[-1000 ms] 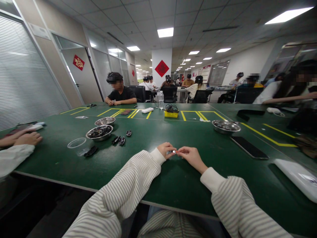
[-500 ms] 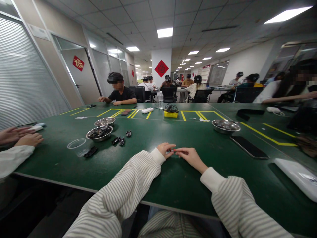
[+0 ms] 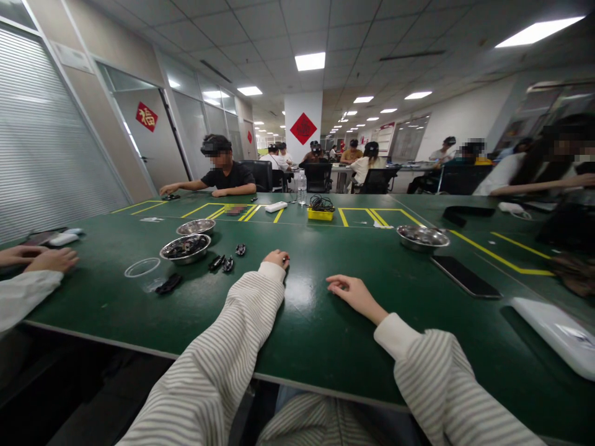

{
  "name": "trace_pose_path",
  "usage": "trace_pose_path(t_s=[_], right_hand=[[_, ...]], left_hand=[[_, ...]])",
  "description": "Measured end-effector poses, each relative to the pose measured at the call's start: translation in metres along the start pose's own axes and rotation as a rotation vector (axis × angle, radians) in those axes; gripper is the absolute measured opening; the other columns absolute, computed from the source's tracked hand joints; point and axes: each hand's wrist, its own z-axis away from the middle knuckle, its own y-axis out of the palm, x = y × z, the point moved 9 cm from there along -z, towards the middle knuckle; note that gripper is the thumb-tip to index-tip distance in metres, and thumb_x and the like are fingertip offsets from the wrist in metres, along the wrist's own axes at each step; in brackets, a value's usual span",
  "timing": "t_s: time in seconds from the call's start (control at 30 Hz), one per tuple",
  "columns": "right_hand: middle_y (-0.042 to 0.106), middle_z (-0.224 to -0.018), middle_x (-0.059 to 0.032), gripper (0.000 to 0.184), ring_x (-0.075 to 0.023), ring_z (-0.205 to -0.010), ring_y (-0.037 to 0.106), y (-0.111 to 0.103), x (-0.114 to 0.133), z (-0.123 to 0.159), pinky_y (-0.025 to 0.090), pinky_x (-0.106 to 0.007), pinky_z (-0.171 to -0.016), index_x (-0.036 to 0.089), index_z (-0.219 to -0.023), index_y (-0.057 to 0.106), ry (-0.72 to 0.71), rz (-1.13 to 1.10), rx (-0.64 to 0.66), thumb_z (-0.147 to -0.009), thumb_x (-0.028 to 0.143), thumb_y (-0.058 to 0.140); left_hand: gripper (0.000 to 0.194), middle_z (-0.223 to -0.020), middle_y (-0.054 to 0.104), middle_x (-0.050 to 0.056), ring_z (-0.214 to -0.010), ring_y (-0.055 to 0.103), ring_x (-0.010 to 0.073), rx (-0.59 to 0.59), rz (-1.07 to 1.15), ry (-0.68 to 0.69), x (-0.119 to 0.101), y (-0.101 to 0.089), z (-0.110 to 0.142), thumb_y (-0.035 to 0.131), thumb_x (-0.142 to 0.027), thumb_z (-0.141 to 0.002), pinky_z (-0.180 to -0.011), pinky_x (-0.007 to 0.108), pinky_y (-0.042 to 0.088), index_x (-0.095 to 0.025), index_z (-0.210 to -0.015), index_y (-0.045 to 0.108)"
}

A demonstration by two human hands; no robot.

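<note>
My left hand is over the green table, fingers curled inward. A small dark bit shows at its fingertips, too small to name. To its left lie several shiny black parts. Beyond them stand a metal bowl filled with dark parts and a second metal bowl behind it. My right hand hovers low over or rests on the table, fingers loosely bent and a little apart, with nothing visible in them.
A clear plastic cup and a black part lie to the left, near another person's hands. On the right are a metal bowl, a phone and a white case. A yellow tray holds cables.
Both hands were together at a small shiny, reddish object. My left hand has parted and moved left and away from me; my right hand has stayed. The person opposite has reached toward the table's left side.
</note>
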Motion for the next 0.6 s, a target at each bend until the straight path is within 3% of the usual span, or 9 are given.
trace_pose_path(t_s=[0.1, 0.17, 0.33, 0.5, 0.6], right_hand=[[0.064, -0.074, -0.0046, 0.026, -0.0142, -0.068, 0.058, -0.001, 0.002, 0.0, 0.044, -0.024, -0.063, 0.015, -0.09, 0.06, -0.003, 0.009, -0.002, -0.069, 0.027, 0.05], [0.064, -0.073, -0.0041, 0.026, -0.0139, -0.068, 0.058, -0.001, 0.003, 0.001, 0.043, -0.024, -0.063, 0.015, -0.089, 0.06, -0.006, 0.013, -0.007, -0.068, 0.027, 0.05], [0.064, -0.069, -0.0034, 0.024, -0.0133, -0.062, 0.058, 0.001, 0.003, 0.001, 0.043, -0.024, -0.06, 0.014, -0.084, 0.062, 0.006, 0.017, 0.014, -0.068, 0.026, 0.048], [0.065, -0.068, -0.0032, 0.024, -0.0129, -0.062, 0.058, 0.002, 0.005, 0.003, 0.043, -0.023, -0.06, 0.014, -0.083, 0.062, 0.003, 0.009, 0.027, -0.069, 0.021, 0.045], [0.065, -0.069, -0.0034, 0.023, -0.0129, -0.061, 0.058, 0.001, 0.006, 0.003, 0.043, -0.023, -0.06, 0.014, -0.082, 0.063, 0.002, 0.024, 0.027, -0.069, 0.02, 0.045]], left_hand=[[0.025, -0.088, 0.053, 0.005, -0.084, 0.051, 0.0176, 0.069, -0.06, -0.172, 0.04, 0.003, -0.006, 0.043, -0.029, -0.074, -0.067, 0.024, 0.04, -0.023, -0.093, 0.058], [0.025, -0.091, 0.052, 0.005, -0.086, 0.05, 0.019, 0.101, -0.08, -0.228, 0.052, 0.004, -0.006, 0.042, -0.03, -0.074, -0.066, 0.025, 0.04, -0.026, -0.094, 0.057], [0.025, -0.096, 0.049, 0.006, -0.09, 0.048, 0.0204, 0.101, -0.118, -0.284, 0.058, 0.001, -0.003, 0.04, -0.029, -0.076, -0.067, 0.027, 0.039, -0.028, -0.097, 0.054], [0.029, -0.1, 0.047, 0.009, -0.095, 0.042, 0.0225, 0.046, -0.121, -0.376, 0.067, -0.004, 0.001, 0.041, -0.028, -0.075, -0.071, 0.031, 0.037, -0.022, -0.102, 0.05], [0.029, -0.104, 0.046, 0.008, -0.097, 0.038, 0.0236, -0.03, -0.124, -0.327, 0.064, -0.008, 0.0, 0.045, -0.028, -0.073, -0.073, 0.031, 0.036, -0.022, -0.101, 0.052]])
